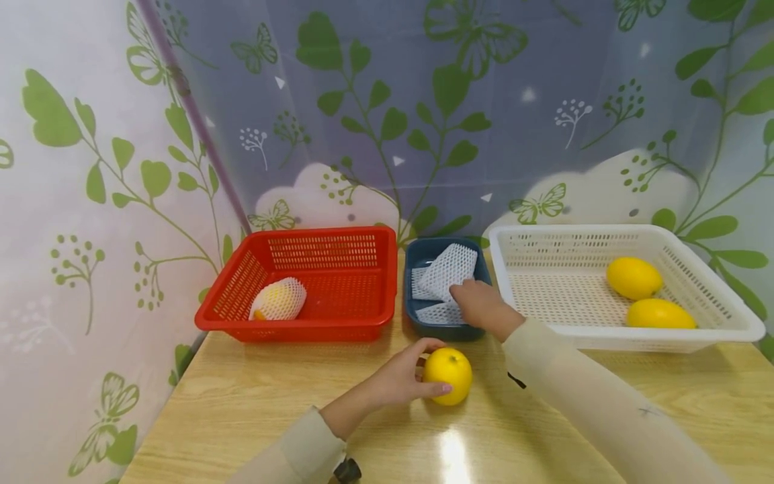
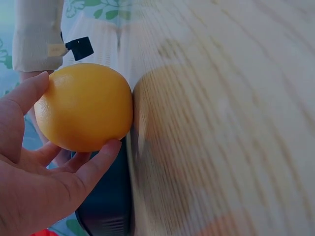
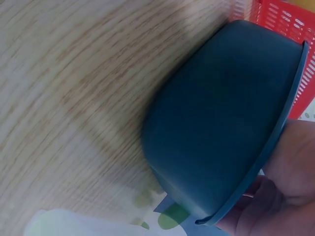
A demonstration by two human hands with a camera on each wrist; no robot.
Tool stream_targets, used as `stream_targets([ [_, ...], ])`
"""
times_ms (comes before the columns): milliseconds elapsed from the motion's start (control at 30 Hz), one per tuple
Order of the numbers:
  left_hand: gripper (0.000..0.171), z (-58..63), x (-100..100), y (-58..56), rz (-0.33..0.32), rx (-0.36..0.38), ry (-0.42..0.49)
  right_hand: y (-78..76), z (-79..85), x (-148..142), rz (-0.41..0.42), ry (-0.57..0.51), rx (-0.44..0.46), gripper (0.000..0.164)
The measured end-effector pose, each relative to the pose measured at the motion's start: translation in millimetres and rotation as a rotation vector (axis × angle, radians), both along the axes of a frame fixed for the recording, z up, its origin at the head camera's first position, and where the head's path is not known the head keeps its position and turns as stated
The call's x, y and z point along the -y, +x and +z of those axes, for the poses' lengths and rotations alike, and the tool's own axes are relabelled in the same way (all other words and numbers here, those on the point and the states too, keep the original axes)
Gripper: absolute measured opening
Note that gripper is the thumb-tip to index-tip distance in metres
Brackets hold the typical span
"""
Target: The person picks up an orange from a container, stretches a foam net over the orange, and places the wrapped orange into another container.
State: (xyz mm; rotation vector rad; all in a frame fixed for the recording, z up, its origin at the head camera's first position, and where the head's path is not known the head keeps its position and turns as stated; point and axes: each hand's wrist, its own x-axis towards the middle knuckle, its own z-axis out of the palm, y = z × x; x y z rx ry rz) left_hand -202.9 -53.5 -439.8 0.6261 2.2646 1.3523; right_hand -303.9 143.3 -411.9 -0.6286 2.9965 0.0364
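Observation:
A round, smooth yellow fruit [image 1: 449, 378] stands on the wooden table, with a small stem mark near its top. My left hand [image 1: 417, 376] grips it from the left, thumb on the near side and fingers round the far side. My right hand [image 1: 480, 306] reaches over the right rim of a dark blue bin [image 1: 413, 316]. Its fingers are at white foam net sleeves [image 1: 449, 269] inside; the fingertips are hidden, so I cannot tell whether they pinch one. From the right wrist view, the bin's outer wall [image 3: 216, 108] covers most of that hand's fingers.
Left of the bin sits a red basket [image 1: 302, 328] with a yellow fruit in a foam net [image 1: 279, 300]. A white basket [image 1: 556, 286] on the right holds two yellow oval fruits [image 1: 635, 277]. A patterned curtain [image 1: 387, 121] hangs behind the table [image 1: 242, 403].

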Motion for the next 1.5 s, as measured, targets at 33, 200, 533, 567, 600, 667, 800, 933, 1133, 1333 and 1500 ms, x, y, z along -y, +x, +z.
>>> stream_targets([
  [33, 0.061, -0.4, 0, -0.2, 0.000, -0.001, -0.003, -0.7, -1.0, 0, 0.001, -0.003, -0.002, 0.022],
  [200, 0.062, -3.5, 0, -1.3, -0.007, -0.008, -0.007, -3.4, -6.3, -1, 0.000, -0.019, -0.032, 0.020],
  [533, 0.061, -3.1, 1, -1.5, -0.001, -0.015, 0.013, 2.1, 5.9, 3, -0.004, -0.032, -0.127, 0.030],
  [567, 0.061, -2.9, 1, -1.2, -0.002, -0.014, 0.017, 3.2, 7.8, 3, 0.002, -0.040, -0.140, 0.030],
  [600, 0.061, -2.8, 1, -1.1, -0.002, -0.011, 0.019, 4.6, 9.7, 4, 0.008, -0.046, -0.156, 0.029],
  [667, 0.061, -2.9, 1, -1.0, -0.001, -0.008, 0.020, 8.2, 15.1, 4, 0.026, -0.061, -0.193, 0.027],
  [800, 0.062, -3.8, 1, -1.2, -0.003, -0.006, 0.021, 17.6, 30.8, 4, 0.046, -0.109, -0.242, 0.026],
  [933, 0.063, -3.5, 1, -1.5, -0.013, -0.001, 0.028, 24.8, 43.4, -2, 0.047, -0.192, -0.249, 0.020],
  [1133, 0.064, -0.8, 2, -2.0, -0.003, -0.014, 0.021, 33.5, 52.4, -14, 0.051, -0.360, -0.231, 0.014],
  [1333, 0.057, 5.7, 0, 1.4, 0.094, -0.133, 0.066, 44.5, 60.6, -23, 0.015, -0.450, -0.230, 0.011],
  [1500, 0.051, 16.1, -2, 5.0, 0.229, -0.330, 0.202, 54.6, 63.7, -29, -0.008, -0.482, -0.248, 0.011],
])
